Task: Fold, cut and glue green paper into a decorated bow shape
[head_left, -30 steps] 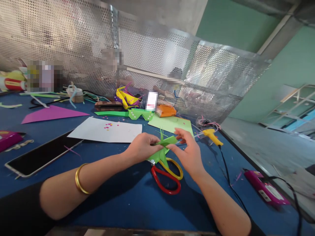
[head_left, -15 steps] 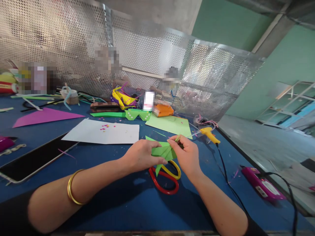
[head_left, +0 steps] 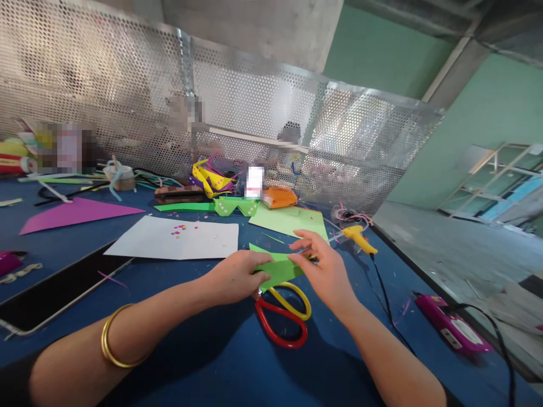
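Note:
My left hand (head_left: pixel 240 275) grips a piece of green paper (head_left: pixel 278 271) between its thumb and fingers. At the paper's right end, my right hand (head_left: pixel 324 268) has its thumb over the near side, with some fingers behind and the upper fingers stretched out. A pair of scissors (head_left: pixel 304 338) with one red and one yellow handle lies on the table below the paper. The paper and my left hand hide most of its blades.
White paper (head_left: pixel 207 234) with small confetti pieces lies beyond my left hand. Behind it are green paper glasses (head_left: pixel 235 207) and light green paper (head_left: pixel 288 219). A yellow glue gun (head_left: pixel 360 239) with a cord and a purple device (head_left: pixel 452 324) sit right; a black tablet (head_left: pixel 59 285) lies left.
The green paper has turned flatter, its folds and hanging tip no longer showing. My right fingers have loosened from a tight pinch and spread. The view has tilted slightly up.

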### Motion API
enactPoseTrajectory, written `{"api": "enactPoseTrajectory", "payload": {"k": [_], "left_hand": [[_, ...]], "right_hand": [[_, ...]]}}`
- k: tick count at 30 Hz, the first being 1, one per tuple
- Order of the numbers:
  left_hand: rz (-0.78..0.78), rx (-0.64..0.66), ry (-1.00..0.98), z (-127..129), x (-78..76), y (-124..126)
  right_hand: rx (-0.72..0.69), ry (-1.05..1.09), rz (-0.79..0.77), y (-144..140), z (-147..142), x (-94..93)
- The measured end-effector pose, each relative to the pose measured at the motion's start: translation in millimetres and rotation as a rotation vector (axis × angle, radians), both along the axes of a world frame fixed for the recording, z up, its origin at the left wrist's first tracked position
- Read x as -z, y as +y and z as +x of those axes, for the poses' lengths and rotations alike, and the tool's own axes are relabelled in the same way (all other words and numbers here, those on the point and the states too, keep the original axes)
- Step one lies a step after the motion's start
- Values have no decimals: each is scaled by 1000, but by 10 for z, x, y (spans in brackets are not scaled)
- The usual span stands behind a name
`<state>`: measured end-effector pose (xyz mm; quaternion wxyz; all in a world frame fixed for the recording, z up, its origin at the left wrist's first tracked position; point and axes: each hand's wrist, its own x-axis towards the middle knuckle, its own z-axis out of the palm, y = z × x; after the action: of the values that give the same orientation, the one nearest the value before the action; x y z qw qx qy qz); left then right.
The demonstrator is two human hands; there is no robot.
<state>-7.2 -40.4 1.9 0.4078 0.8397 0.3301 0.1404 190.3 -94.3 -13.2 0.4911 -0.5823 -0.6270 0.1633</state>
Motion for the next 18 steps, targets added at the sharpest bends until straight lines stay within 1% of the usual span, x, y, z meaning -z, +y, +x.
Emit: {"api": "enactPoseTrajectory", "payload": {"k": [2, 4, 6, 7, 9, 12, 15, 18], "left_hand": [[52, -21, 7, -10, 3, 15], [70, -28, 10, -13, 6, 27], [40, -37, -4, -15, 4, 36], [12, -49, -17, -19, 0, 43], [-25, -100, -54, -33, -15, 64], [48, -154, -57, -72, -42, 126], [108, -189, -34, -118, -46, 245], [115, -301, -20, -212, -40, 469]], "right_hand": [[-82, -154, -7, -17, 45, -46], [-177, -326, -59, -21, 79, -97], [-223, -439, -100, -3, 100, -137], [-225, -457, -101, 15, 106, -148], [-209, -436, -76, 63, 110, -141], [-167, -354, -69, 136, 105, -67], [-58, -248, -59, 172, 116, 46], [54, -124, -22, 166, 159, 132]]}}
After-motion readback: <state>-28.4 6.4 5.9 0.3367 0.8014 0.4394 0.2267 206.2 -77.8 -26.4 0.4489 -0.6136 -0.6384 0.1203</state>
